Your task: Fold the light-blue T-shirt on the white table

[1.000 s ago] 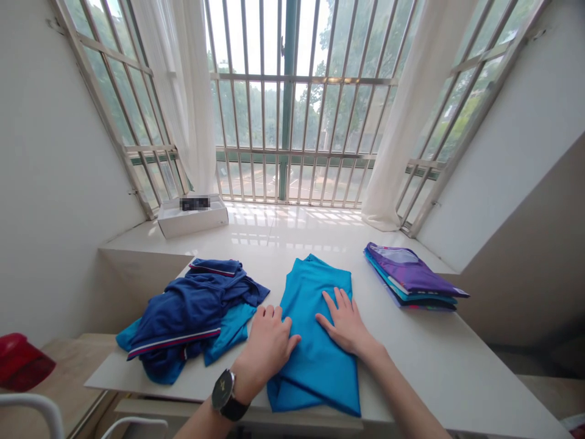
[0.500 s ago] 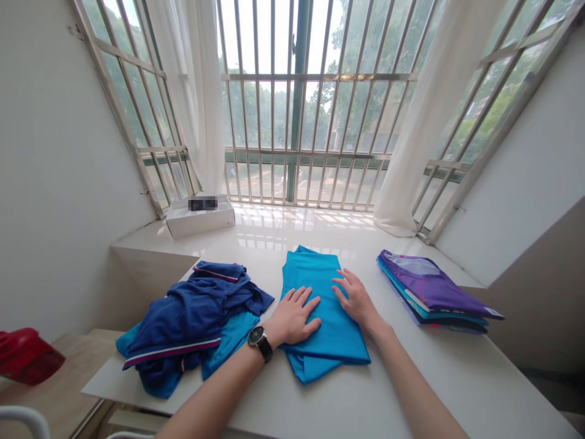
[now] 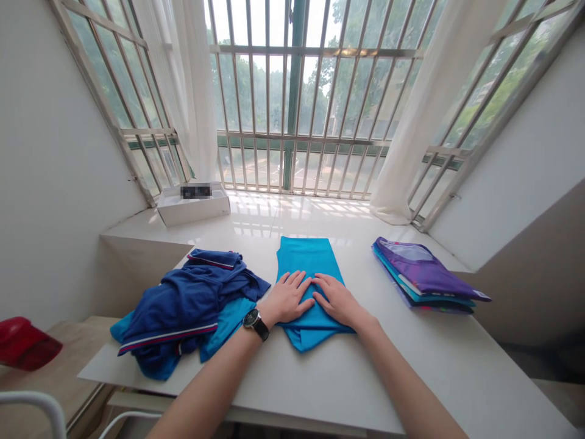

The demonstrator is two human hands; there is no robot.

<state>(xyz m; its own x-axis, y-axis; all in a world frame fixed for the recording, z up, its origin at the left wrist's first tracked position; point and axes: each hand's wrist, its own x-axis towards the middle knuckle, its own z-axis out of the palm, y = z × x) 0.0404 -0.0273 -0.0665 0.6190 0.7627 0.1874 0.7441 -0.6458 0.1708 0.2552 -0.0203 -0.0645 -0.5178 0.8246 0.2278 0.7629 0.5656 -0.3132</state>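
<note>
A bright blue garment (image 3: 305, 253) lies folded into a long shape on the white table (image 3: 283, 390), its lower end coming to an uneven corner. My left hand (image 3: 289, 297) rests flat on it with the fingers spread, and a dark watch (image 3: 254, 322) is on that wrist. Close beside it, my right hand (image 3: 336, 300) also lies on the cloth, fingers stretched out and tips almost meeting the left hand. To the left is a loose heap of navy clothes (image 3: 183, 305) with striped trim, and a piece of blue cloth (image 3: 228, 323) shows under it.
A neat stack of folded purple and blue clothes (image 3: 420, 271) sits on the right. A white box (image 3: 194, 210) stands on the sill by the barred window (image 3: 297, 91). A red object (image 3: 28, 342) and a white curved rail (image 3: 41, 402) are at the lower left.
My right hand has moved left and down onto the garment beside my left hand. The garment's upper edge looks straighter, and its lower part is bunched under my hands. The view has tilted slightly down.
</note>
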